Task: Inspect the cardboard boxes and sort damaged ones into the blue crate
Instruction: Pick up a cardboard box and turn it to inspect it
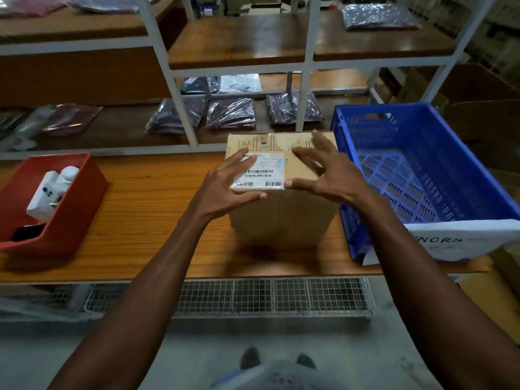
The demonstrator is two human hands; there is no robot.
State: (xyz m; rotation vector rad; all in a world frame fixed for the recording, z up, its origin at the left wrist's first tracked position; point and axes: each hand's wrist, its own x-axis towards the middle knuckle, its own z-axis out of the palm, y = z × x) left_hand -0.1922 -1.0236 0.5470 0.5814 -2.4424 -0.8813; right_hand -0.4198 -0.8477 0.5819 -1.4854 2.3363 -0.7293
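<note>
1. The cardboard box (281, 192) stands on the wooden table (140, 220), just left of the blue crate (422, 164), which looks empty. The left hand (225, 187) and right hand (332, 173) sit over its top, fingers spread and relaxed; the thumbs and some fingertips appear to touch the top and its near edge, though motion blur leaves real contact unsure.
2. Risk: with so light a hold, a lift could let the box tip or slip — the grip needs to reach the side walls first.
3. Risk: the white shipping label (261, 173) covers part of the top, so a dent beneath it could be missed, and the underside is unseen.
4. Risk: a swing rightward could knock the crate's near wall.
5. Room — a red bin (70, 209) with white items sits at the table's left; white-framed shelves (239, 52) behind hold bagged garments (230, 112).
</note>
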